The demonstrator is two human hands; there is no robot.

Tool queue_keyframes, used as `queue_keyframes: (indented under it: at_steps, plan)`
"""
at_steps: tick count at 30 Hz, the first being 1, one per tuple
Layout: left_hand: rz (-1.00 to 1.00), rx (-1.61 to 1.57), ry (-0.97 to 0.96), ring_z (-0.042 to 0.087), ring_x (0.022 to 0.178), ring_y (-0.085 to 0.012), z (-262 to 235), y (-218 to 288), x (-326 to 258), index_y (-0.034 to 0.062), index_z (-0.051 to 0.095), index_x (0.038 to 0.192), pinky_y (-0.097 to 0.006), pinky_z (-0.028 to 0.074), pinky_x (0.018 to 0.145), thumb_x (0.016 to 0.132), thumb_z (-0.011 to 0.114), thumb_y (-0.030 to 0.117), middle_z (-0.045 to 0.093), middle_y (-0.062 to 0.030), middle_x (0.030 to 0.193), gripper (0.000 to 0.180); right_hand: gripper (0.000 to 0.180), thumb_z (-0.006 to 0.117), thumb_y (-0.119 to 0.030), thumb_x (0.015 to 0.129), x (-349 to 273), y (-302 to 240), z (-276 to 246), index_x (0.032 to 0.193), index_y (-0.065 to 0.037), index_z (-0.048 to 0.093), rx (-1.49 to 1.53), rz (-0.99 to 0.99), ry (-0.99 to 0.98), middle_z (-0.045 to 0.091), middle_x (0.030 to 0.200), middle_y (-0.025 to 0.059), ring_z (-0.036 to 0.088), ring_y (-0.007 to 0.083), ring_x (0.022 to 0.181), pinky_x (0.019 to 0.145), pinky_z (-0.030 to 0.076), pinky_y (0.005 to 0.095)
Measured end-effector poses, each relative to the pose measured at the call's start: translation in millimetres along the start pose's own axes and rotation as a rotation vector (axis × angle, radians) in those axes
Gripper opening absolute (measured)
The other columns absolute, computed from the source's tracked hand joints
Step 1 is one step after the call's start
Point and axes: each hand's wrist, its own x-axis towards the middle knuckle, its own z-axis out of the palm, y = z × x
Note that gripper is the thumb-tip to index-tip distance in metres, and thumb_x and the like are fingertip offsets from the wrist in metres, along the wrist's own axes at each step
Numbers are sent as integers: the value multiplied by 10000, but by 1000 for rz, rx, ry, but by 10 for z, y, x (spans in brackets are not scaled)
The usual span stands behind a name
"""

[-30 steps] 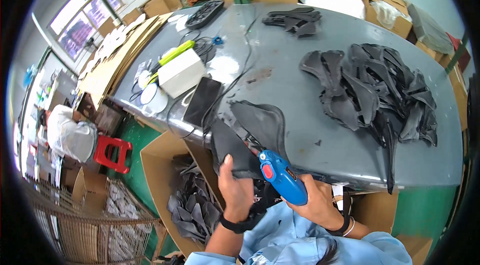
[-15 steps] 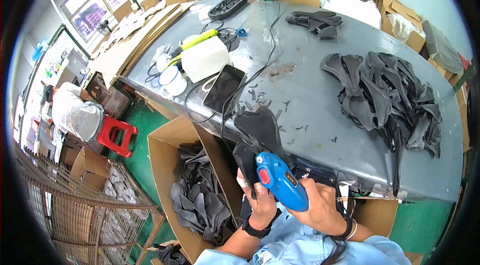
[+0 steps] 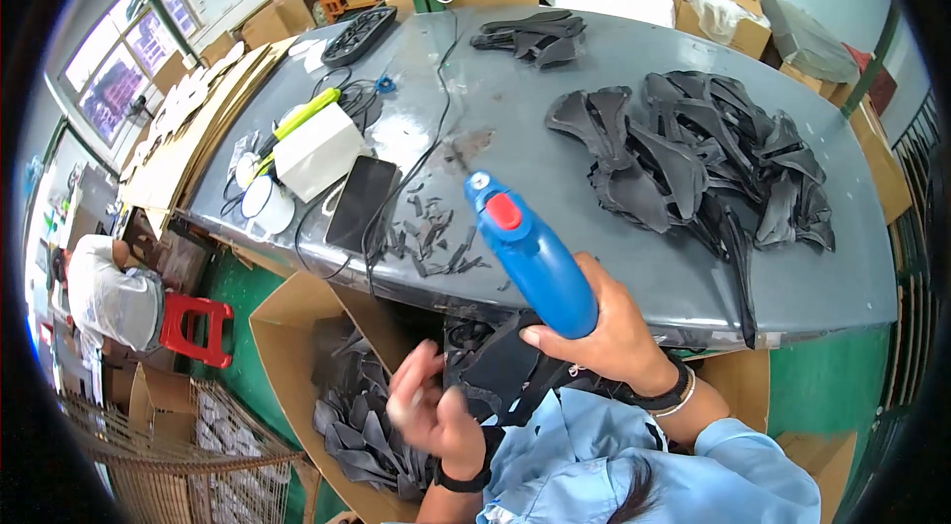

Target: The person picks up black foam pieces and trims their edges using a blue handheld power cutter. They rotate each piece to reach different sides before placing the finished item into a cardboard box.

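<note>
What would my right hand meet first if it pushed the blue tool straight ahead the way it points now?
Likely the black cable on the table, as the blue tool in your right hand slants that way. It could pass above it; depth is unclear.

The left grip (image 3: pixel 436 415) released the black piece and moved toward the box (image 3: pixel 282 326); the tool (image 3: pixel 540 271) rose over the surface (image 3: pixel 525 138).

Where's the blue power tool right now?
In the head view, the blue power tool is just right of centre, held in the right hand over the near edge of the grey table, with dark scraps to its left.
</note>
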Motion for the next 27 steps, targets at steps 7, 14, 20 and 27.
queue_keyframes:
  at_steps: [7, 14, 20, 27]
  plan:
    - [-260, -423, -783, 625, 872, -258, 8, -18, -492, -52, 602, 902, -325, 498, 758, 808, 659, 147, 641, -157, 932, 228, 523, 783, -240, 706, -8, -22, 71, 1071, -15, 484, 220, -81, 65, 600, 811, 82, 581, 139, 739, 695, 477, 305]
    - [-448, -830, -300, 464, 1145, -180, 152, 13, -10, 110, 423, 1210, -349, 355, 1011, 913, 480, 509, 490, -38, 1200, 500, 531, 817, -236, 679, -142, -112, 127, 1038, -5, 502, 46, -167, -50, 644, 865, 131, 654, 224, 782, 706, 496, 329]
    - [-175, -868, 127, 531, 1107, -273, 70, 130, 352, 87, 418, 1228, -372, 461, 950, 937, 422, 485, 525, -151, 1207, 493, 605, 854, -315, 621, -426, 37, 276, 977, 20, 496, -320, -256, -113, 621, 752, 144, 644, 289, 645, 607, 498, 346]
    - [-85, -898, 271, 523, 1148, -311, 45, 96, 371, 127, 375, 1251, -382, 490, 924, 918, 404, 539, 514, -179, 1246, 531, 584, 851, -296, 620, -582, 108, 375, 964, 16, 498, -379, -267, -223, 616, 734, 136, 633, 290, 600, 542, 487, 340]
